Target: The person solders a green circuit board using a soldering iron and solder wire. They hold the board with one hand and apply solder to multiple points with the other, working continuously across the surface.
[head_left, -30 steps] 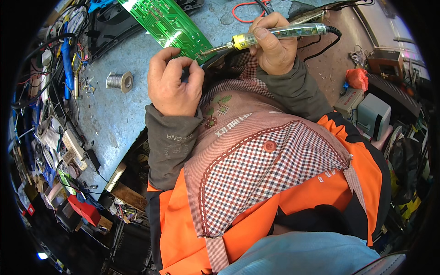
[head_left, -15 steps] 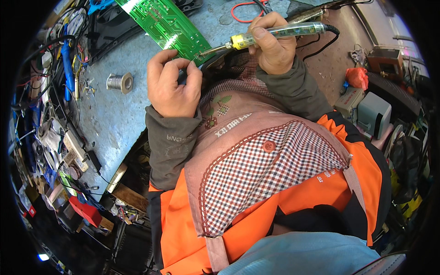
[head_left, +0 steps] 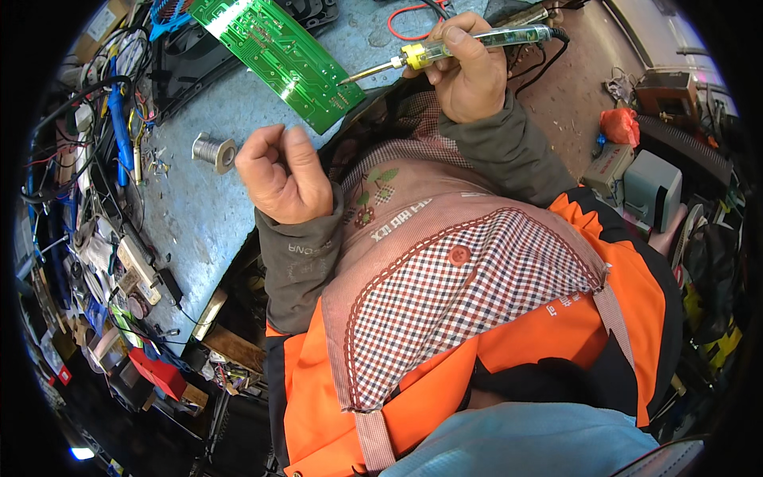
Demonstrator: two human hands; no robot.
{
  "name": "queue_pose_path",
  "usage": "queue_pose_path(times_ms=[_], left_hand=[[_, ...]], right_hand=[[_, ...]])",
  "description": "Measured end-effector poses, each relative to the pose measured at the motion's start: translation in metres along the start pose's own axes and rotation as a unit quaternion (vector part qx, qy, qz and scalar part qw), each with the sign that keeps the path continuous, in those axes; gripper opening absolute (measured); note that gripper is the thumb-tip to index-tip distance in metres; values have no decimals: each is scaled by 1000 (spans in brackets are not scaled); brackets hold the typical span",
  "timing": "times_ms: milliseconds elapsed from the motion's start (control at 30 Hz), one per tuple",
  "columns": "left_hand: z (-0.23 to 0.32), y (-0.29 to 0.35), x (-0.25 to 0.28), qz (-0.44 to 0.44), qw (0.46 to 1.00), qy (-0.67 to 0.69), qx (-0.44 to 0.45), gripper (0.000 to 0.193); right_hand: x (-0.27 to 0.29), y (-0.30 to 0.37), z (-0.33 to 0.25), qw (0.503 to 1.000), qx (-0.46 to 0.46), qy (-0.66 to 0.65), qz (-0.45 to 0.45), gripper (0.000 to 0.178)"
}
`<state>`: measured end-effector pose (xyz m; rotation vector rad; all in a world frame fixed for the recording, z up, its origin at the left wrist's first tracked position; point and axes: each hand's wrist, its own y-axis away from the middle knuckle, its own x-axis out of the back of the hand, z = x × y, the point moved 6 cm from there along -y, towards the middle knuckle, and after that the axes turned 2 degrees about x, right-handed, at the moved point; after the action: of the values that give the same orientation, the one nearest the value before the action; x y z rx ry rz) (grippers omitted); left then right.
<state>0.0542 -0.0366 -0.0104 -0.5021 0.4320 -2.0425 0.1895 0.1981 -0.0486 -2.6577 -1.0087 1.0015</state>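
Observation:
A green circuit board (head_left: 278, 56) lies aslant at the front of the bench. My right hand (head_left: 470, 75) is closed round the clear, yellow-collared handle of a soldering iron (head_left: 509, 36). The iron's tip points left and meets the board near its right edge, or hovers just over it. Below the board, apart from it, my left hand (head_left: 284, 175) is raised with its fingers curled in; whatever they may hold is hidden. A spool of solder wire (head_left: 213, 152) lies on its side just left of that hand.
Blue bench top (head_left: 191, 215) carries a black plastic housing (head_left: 191, 75) behind the board. Cables, tools and a blue-handled tool (head_left: 120, 135) crowd the left side. A red-and-black lead (head_left: 409, 22) lies behind the board. Boxes and a red bag (head_left: 620, 126) stand at the right.
My left hand has come away from the board's lower edge, moving down and left toward the spool. The iron has shifted slightly left, its tip now further up the board.

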Motion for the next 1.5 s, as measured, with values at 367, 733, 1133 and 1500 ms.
queue_pose_path(times_ms=[367,733,1133,1500], left_hand=[[-4,9,8,-5,999,-30,46,26],[84,-7,-14,-77,920,-264,-280,43],[92,3,-18,-124,886,-280,-347,38],[74,-1,-3,-49,915,-255,-308,52]], right_hand=[[-11,5,5,998,-17,-63,-21,23],[-79,36,-37,954,45,123,-268,58],[-87,41,-44,924,130,193,-304,60],[-61,38,-33,987,-75,49,-133,35]])
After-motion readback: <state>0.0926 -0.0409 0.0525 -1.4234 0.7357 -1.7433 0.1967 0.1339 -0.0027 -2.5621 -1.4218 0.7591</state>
